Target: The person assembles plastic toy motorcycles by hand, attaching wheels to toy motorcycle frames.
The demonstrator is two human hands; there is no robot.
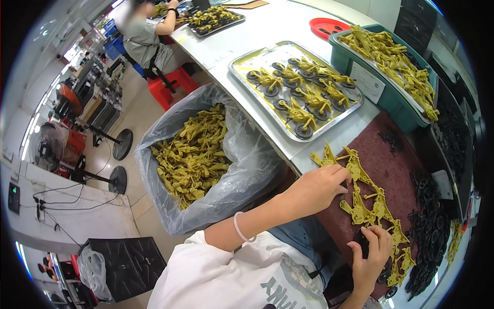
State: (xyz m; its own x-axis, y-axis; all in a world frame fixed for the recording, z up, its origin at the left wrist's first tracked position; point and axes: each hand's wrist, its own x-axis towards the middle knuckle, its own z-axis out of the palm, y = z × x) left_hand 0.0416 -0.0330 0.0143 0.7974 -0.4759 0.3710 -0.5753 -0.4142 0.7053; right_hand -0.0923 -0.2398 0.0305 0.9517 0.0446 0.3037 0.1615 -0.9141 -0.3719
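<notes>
Several yellow-green plastic toy bike frames lie in a row on the dark red mat in front of me. My left hand is at the far end of the row, fingers pinched beside a frame. Something small and dark shows at its fingertips, too hidden to name. Nearer to me, my right hand grips a black toy wheel between thumb and fingers, close above the lower frames. A heap of black wheels lies to the right of the row.
A metal tray holds several frames fitted with black wheels. Behind it stand a green bin of yellow parts and a red dish. Left of the table, a plastic-lined container is full of yellow parts. A co-worker sits farther off.
</notes>
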